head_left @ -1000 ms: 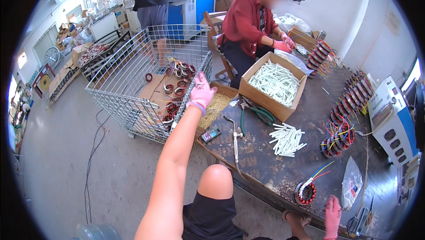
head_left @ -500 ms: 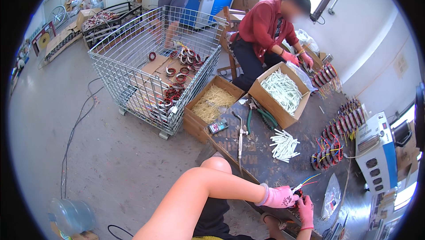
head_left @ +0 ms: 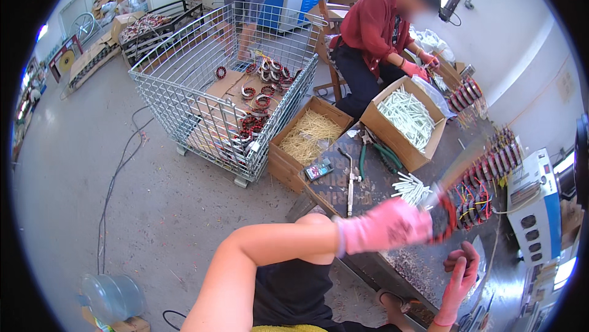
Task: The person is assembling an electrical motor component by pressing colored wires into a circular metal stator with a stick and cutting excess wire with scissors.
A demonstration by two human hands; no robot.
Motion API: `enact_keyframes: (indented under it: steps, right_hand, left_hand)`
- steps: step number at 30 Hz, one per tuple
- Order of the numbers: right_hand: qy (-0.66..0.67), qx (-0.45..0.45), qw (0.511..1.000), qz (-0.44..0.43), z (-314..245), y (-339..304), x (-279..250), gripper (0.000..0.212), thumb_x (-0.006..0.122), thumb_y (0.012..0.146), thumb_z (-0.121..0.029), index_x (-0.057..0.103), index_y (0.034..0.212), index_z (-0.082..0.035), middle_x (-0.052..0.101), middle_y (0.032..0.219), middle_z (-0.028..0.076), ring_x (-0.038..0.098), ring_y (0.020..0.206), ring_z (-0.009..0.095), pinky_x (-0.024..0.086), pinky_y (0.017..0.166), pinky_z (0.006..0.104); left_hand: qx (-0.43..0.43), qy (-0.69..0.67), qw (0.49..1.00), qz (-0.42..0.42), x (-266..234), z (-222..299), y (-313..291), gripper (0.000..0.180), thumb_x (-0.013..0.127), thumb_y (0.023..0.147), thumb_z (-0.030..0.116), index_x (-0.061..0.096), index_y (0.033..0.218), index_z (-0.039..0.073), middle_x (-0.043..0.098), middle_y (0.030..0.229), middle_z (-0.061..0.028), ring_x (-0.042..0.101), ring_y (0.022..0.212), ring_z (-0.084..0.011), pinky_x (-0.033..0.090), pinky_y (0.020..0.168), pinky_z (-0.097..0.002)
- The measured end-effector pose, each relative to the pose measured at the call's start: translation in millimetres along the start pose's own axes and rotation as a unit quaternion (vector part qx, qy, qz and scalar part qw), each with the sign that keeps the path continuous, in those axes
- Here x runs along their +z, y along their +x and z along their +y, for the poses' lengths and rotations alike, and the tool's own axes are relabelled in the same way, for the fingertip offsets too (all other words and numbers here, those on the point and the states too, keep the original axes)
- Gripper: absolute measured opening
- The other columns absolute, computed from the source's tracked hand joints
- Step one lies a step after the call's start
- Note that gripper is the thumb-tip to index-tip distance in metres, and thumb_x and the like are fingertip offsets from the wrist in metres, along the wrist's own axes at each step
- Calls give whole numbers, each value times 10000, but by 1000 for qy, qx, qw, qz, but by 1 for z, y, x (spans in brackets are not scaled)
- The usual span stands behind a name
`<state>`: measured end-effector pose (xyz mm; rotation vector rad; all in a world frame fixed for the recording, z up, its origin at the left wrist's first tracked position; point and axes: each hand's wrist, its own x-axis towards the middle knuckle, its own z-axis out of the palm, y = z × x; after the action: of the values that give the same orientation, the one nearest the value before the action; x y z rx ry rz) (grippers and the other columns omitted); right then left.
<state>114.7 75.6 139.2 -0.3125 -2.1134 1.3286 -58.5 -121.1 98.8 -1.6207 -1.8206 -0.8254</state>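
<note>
My left hand (head_left: 389, 228), in a pink glove, is raised over the near part of the dark workbench (head_left: 399, 267). Its fingers are closed on a ring-shaped motor stator (head_left: 450, 218) with red windings, blurred by motion. Just behind those fingers lies a small pile of white tubes (head_left: 411, 188) on the bench. My right hand (head_left: 461, 275), also gloved in pink with dark fingertips, is held up apart from the stator. Its fingers are spread and nothing is in them. A clear plastic bag (head_left: 480, 264) lies partly hidden behind it.
Behind the tubes stand a cardboard box of white tubes (head_left: 405, 114), green-handled pliers (head_left: 386, 157) and a metal torch (head_left: 350, 188). Rows of stators (head_left: 494, 163) line the right, beside a white-and-blue machine (head_left: 534, 209). A wire cage (head_left: 202, 99) stands left; a co-worker (head_left: 374, 31) sits opposite.
My left hand has lifted the stator from the bench's near edge, moving it up and away from me. The right hand has let go and opened. The view has shifted slightly.
</note>
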Motion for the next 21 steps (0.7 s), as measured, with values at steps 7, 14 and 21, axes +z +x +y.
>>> enact_keyframes:
  steps: [7,14,21]
  right_hand:
    - [-170,23,976,-137,74,-5,63,232,616,898,-27,627,1128,3,653,904,72,607,757,134,504,706,274]
    - [-202,-66,968,-134,130,-19,74,283,634,831,8,594,1110,-28,572,937,115,578,805,245,483,715,342]
    - [-201,-58,968,-138,121,-24,82,264,621,836,5,602,1097,-26,575,935,117,578,821,259,478,747,360]
  left_hand:
    - [-427,193,873,137,-35,-175,-137,359,703,832,114,597,1174,96,645,1082,-116,660,944,-308,551,771,-391]
    - [-677,252,691,-41,-44,-289,-267,540,683,879,256,488,1360,107,520,1328,-151,622,1093,-391,518,891,-483]
    - [-553,247,795,-36,-16,-281,-200,620,650,890,251,419,1415,16,396,1486,-269,594,1175,-416,508,978,-454]
